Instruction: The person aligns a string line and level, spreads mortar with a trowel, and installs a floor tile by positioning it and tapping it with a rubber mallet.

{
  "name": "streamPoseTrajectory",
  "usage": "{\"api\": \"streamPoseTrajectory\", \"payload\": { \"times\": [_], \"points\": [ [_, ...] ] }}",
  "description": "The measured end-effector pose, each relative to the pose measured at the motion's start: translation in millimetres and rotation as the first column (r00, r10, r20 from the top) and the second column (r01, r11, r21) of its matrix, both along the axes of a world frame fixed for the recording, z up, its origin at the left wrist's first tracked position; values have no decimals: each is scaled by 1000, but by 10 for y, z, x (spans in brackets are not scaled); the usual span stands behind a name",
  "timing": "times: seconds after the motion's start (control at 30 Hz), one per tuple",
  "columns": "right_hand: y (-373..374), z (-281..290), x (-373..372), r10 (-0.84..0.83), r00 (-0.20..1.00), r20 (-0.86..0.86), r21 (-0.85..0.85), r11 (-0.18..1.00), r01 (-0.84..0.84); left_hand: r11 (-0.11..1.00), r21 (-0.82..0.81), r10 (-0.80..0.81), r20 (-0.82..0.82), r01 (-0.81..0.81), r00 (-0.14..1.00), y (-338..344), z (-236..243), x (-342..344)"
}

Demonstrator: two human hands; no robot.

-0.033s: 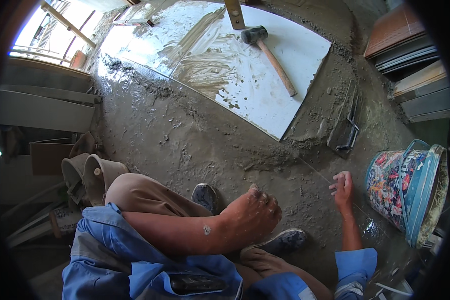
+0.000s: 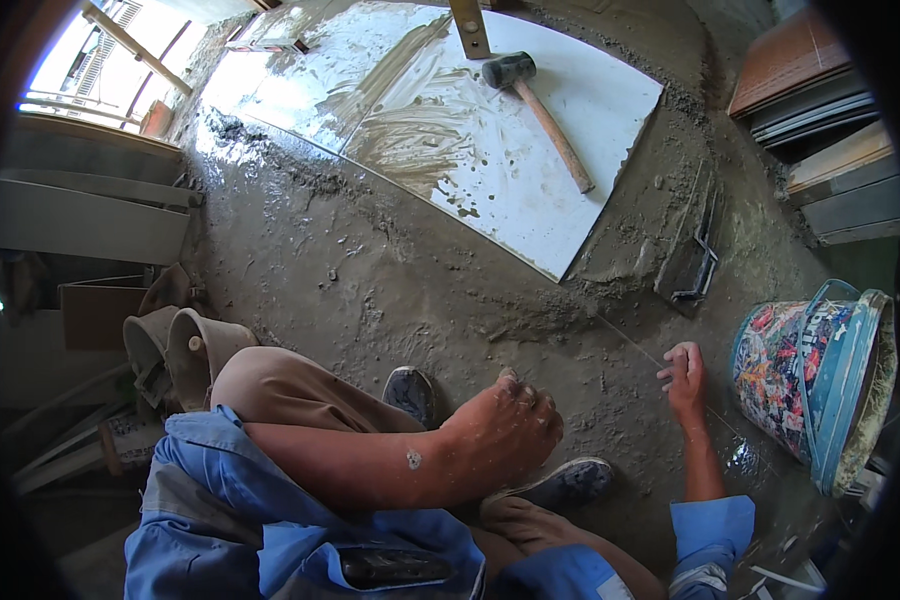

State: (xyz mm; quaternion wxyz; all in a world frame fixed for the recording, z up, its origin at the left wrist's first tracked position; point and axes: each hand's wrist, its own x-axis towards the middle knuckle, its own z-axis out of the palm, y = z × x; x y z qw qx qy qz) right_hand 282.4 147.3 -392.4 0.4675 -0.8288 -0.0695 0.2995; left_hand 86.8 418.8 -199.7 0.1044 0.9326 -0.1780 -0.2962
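My left hand (image 2: pixel 507 425) is closed in a loose fist above my shoe, its forearm crossing in front of my knee. Whatever its fingers hold, if anything, is hidden. Out to the right, my right hand (image 2: pixel 685 380) has curled fingers at a thin string (image 2: pixel 630 341), which runs slantwise past it over the wet mortar (image 2: pixel 390 270). The fingertips appear pinched on this string. Beyond the mortar lie large white tiles (image 2: pixel 570 130), smeared with grey slurry. A mallet (image 2: pixel 553 135) with a dark head and wooden handle rests on the nearest tile.
A blue bucket (image 2: pixel 820 370) lies tipped on its side at right. Behind it a trowel (image 2: pixel 695 265) sits on the mortar, near stacked tiles (image 2: pixel 820 150). At left are two dirty buckets (image 2: pixel 205 345) and leaning boards (image 2: pixel 90 225). A spirit level (image 2: pixel 470 30) touches the far tile.
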Motion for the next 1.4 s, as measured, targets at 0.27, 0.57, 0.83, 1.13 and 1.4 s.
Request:
{"api": "streamPoseTrajectory", "payload": {
  "times": [0.27,0.57,0.83,1.13,1.4],
  "points": [
    [-33,-53,-8,286,946,154,-173,950,-260,999,21,-29,-5,30,1000,-9,-14,5],
    [-43,-2,43,331,934,137,-221,929,-297,998,44,-37,8,37,999,-14,-21,-9],
    [-12,22,83,335,933,134,-249,922,-296,1000,21,-21,0,21,1000,-10,-78,-10],
    [-25,-14,70,397,903,164,-206,909,-363,1000,-10,-18,-19,18,1000,7,-64,35],
    [-148,-237,76,252,957,142,-55,968,-246,1000,-4,-3,24,4,1000,-23,-87,0]
  ]
}}
